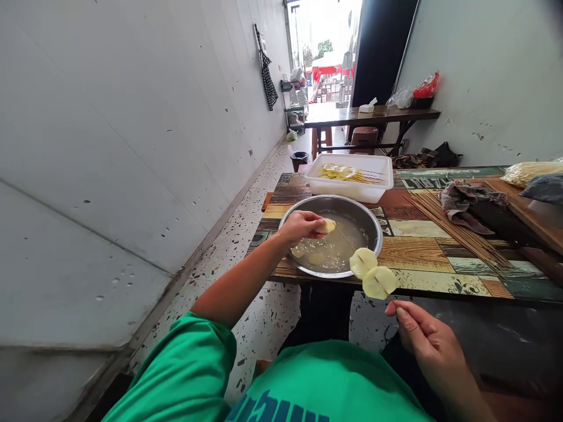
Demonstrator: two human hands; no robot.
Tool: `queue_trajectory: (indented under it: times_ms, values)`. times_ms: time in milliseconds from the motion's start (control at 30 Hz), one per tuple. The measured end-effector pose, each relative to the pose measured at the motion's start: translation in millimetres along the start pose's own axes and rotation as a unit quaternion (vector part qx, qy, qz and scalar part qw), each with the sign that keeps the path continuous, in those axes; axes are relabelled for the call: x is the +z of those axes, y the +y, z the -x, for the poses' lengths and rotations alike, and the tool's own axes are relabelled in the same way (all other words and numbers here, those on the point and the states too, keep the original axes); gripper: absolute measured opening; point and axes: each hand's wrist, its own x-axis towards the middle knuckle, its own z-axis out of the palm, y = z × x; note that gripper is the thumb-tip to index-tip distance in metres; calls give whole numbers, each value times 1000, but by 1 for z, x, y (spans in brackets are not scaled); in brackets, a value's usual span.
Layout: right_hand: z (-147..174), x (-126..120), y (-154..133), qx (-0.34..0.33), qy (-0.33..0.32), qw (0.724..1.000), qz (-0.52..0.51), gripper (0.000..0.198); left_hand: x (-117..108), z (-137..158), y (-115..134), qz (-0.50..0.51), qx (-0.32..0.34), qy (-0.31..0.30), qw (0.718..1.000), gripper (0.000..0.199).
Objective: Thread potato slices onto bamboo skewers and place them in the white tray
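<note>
Over the metal basin (378,234), my left hand (303,227) is closed on a pale yellow potato slice (328,226). My right hand (428,334), at the lower right in front of the table edge, pinches the lower end of a thin wooden skewer (390,299). Two round potato slices (380,282) are threaded on that skewer, overlapping slightly. The skewer's upper part slants up and left across the basin toward my left hand. Cloudy water (338,249) fills the basin, with a few slices showing in it.
Behind the basin stands a white plastic tub (347,189) holding skewered slices. A bundle of bare skewers (457,228) lies to the right, beside a crumpled cloth (468,202). A wooden board (523,205) is at the far right. A wall (145,146) runs along the left.
</note>
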Motion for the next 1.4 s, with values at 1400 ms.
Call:
queue_trajectory:
  times_ms: [1400]
  values:
    - [1, 11, -2, 10, 4, 999, 45, 43, 26, 23, -1, 10, 219, 131, 967, 34]
